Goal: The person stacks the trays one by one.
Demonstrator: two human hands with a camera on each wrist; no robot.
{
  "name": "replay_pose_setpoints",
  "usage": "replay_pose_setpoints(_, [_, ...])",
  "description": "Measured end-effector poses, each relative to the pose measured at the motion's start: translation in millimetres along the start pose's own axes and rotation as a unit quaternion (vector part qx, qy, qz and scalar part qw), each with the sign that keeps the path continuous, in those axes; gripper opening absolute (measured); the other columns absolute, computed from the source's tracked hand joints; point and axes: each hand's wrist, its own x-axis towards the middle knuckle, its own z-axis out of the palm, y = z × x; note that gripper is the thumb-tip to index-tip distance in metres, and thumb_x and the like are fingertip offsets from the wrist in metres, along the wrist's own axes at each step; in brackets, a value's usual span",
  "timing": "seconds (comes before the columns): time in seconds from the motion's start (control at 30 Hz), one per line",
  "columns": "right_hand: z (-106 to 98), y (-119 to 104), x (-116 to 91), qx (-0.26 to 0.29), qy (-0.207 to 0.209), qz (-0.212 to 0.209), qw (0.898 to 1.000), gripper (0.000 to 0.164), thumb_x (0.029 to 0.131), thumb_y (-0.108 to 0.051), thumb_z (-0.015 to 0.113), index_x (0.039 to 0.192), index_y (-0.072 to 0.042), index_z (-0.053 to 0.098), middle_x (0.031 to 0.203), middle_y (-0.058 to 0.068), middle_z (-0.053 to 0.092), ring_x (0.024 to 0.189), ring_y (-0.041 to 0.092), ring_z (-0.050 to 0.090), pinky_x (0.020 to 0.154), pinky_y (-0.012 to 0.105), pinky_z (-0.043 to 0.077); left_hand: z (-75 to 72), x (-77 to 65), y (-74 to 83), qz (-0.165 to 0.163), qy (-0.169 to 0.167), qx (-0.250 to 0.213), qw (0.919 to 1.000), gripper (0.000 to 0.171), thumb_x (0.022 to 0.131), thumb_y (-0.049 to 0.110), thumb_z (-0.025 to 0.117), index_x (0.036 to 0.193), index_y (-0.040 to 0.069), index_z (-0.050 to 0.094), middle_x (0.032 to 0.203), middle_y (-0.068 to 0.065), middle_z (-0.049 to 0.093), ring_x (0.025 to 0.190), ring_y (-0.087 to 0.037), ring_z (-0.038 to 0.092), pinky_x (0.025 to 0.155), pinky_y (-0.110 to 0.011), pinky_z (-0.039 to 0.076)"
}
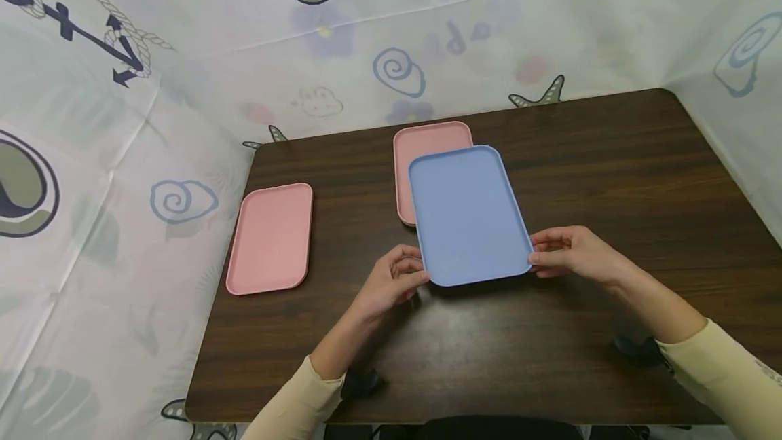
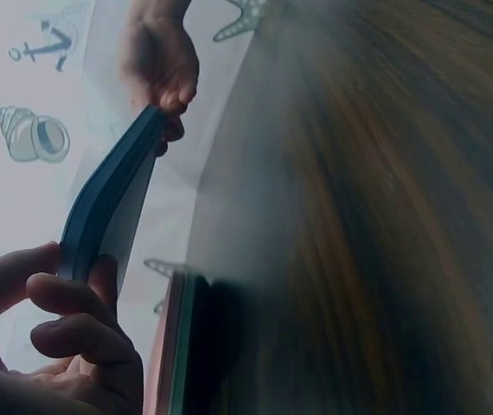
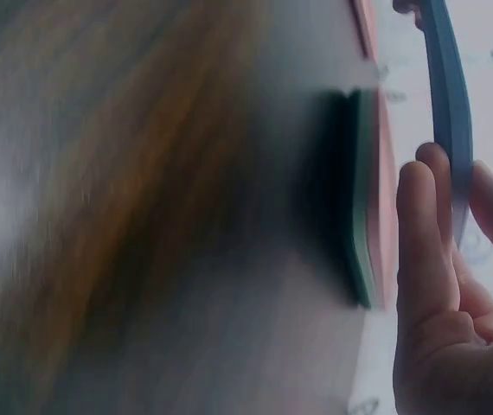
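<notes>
Both hands hold a blue rectangular tray (image 1: pixel 470 216) level above the table. My left hand (image 1: pixel 394 280) pinches its near left corner, thumb on top and fingers below. At the near right corner my right hand (image 1: pixel 562 251) grips the rim between thumb and fingers. Beyond and partly behind the blue tray lies a pink tray (image 1: pixel 404 155), its near right part hidden in the head view. Under that pink tray a green tray (image 3: pixel 363 199) shows in the right wrist view, stacked with it on the table.
A second pink tray (image 1: pixel 270 240) lies by the left edge of the dark wooden table (image 1: pixel 611 175). A printed white cloth (image 1: pixel 244 73) hangs behind and to the left of the table. A black object (image 1: pixel 501 426) shows at the near edge.
</notes>
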Motion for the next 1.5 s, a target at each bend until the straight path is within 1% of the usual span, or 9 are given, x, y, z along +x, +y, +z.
replay_pose_setpoints(0.2, [22, 8, 13, 0.015, -0.008, 0.006, 1.000, 0.054, 0.089, -0.011, 0.072, 0.129, 0.017, 0.049, 0.107, 0.020, 0.063, 0.090, 0.024, 0.070, 0.079, 0.043, 0.055, -17.7, -17.0, -3.1, -0.013, 0.014, 0.016, 0.9997, 0.036, 0.090, 0.004, 0.067, 0.122, 0.001, 0.050, 0.092, -0.005, 0.063, 0.051, -0.010, 0.038, 0.047, -0.023, 0.028])
replay_pose_setpoints(0.4, [34, 14, 22, 0.022, -0.009, 0.015, 1.000, 0.054, 0.088, -0.011, 0.074, 0.128, 0.016, 0.051, 0.106, 0.019, 0.064, 0.090, 0.023, 0.070, 0.079, 0.041, 0.055, -28.9, -19.3, -9.9, -0.020, 0.023, 0.027, 0.9992, 0.034, 0.089, 0.003, 0.068, 0.119, -0.001, 0.051, 0.090, -0.006, 0.065, 0.053, -0.012, 0.044, 0.046, -0.023, 0.031])
replay_pose_setpoints(0.63, [36, 12, 29, 0.004, 0.001, 0.019, 1.000, 0.056, 0.089, -0.013, 0.073, 0.131, 0.016, 0.049, 0.107, 0.020, 0.063, 0.091, 0.022, 0.070, 0.079, 0.040, 0.056, -35.9, -9.8, -17.9, -0.014, 0.025, 0.058, 0.9979, 0.031, 0.091, 0.002, 0.066, 0.118, -0.002, 0.051, 0.087, -0.004, 0.064, 0.054, -0.012, 0.045, 0.047, -0.023, 0.033])
replay_pose_setpoints(0.67, [36, 13, 31, 0.004, 0.003, 0.022, 1.000, 0.057, 0.089, -0.013, 0.073, 0.131, 0.016, 0.049, 0.107, 0.019, 0.063, 0.091, 0.023, 0.070, 0.078, 0.040, 0.056, -35.4, -9.3, -14.9, -0.017, 0.025, 0.060, 0.9977, 0.031, 0.091, 0.001, 0.066, 0.118, -0.003, 0.051, 0.088, -0.006, 0.064, 0.054, -0.013, 0.045, 0.047, -0.024, 0.033])
replay_pose_setpoints(0.87, [34, 17, 40, 0.012, 0.014, 0.028, 0.999, 0.058, 0.088, -0.012, 0.074, 0.132, 0.016, 0.048, 0.106, 0.018, 0.064, 0.090, 0.025, 0.071, 0.077, 0.040, 0.056, -38.8, 2.0, -18.7, -0.033, 0.039, 0.068, 0.9964, 0.032, 0.091, 0.002, 0.067, 0.118, -0.004, 0.052, 0.088, -0.008, 0.065, 0.055, -0.016, 0.047, 0.046, -0.025, 0.033])
replay_pose_setpoints(0.9, [34, 17, 41, 0.015, 0.015, 0.028, 0.999, 0.058, 0.088, -0.012, 0.074, 0.133, 0.016, 0.048, 0.106, 0.019, 0.064, 0.089, 0.024, 0.071, 0.077, 0.039, 0.056, -40.5, 5.4, -23.1, -0.032, 0.042, 0.069, 0.9963, 0.031, 0.090, 0.003, 0.068, 0.117, -0.003, 0.052, 0.087, -0.006, 0.065, 0.055, -0.016, 0.047, 0.046, -0.025, 0.033])
replay_pose_setpoints(1.07, [34, 15, 44, 0.029, 0.017, 0.030, 0.999, 0.058, 0.089, -0.009, 0.072, 0.134, 0.017, 0.046, 0.108, 0.020, 0.063, 0.088, 0.023, 0.070, 0.078, 0.039, 0.056, -43.4, 13.3, -22.8, -0.035, 0.054, 0.067, 0.9957, 0.031, 0.090, 0.003, 0.068, 0.117, -0.001, 0.055, 0.089, -0.006, 0.065, 0.056, -0.017, 0.048, 0.046, -0.025, 0.034])
replay_pose_setpoints(1.3, [33, 13, 53, 0.034, 0.028, 0.028, 0.999, 0.056, 0.089, -0.008, 0.072, 0.134, 0.016, 0.047, 0.106, 0.018, 0.064, 0.089, 0.023, 0.070, 0.079, 0.038, 0.056, -46.9, 21.7, -19.2, -0.021, 0.087, 0.092, 0.9917, 0.032, 0.088, 0.004, 0.070, 0.118, 0.000, 0.060, 0.094, -0.008, 0.065, 0.058, -0.016, 0.051, 0.047, -0.024, 0.037])
replay_pose_setpoints(1.5, [33, 12, 63, 0.039, 0.039, 0.018, 0.998, 0.053, 0.090, -0.006, 0.071, 0.132, 0.016, 0.048, 0.103, 0.015, 0.065, 0.086, 0.020, 0.071, 0.077, 0.036, 0.056, -49.8, 29.5, -17.0, -0.002, 0.112, 0.103, 0.9884, 0.031, 0.087, 0.003, 0.071, 0.117, -0.001, 0.063, 0.092, -0.008, 0.063, 0.056, -0.014, 0.047, 0.046, -0.022, 0.036])
